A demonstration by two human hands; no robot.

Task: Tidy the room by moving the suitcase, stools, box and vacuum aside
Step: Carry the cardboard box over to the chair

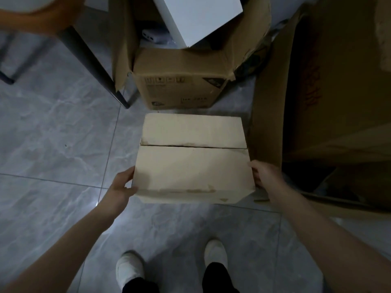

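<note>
pale closed cardboard box (191, 161), flaps meeting in a centre seam, level, between two open cartons.

Grey tiled floor (53, 127) bears cardboard cartons (179, 85) and a stool (88, 60).

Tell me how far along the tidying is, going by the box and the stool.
In hand: the closed cardboard box, left hand and right hand gripping its sides. Left: the stool stands beside the open carton. Suitcase and vacuum are out of view, so nothing looks provably done.

Open floor (53, 134) left — large carton (317, 102) crowds the box's (190, 166) right side.
</note>
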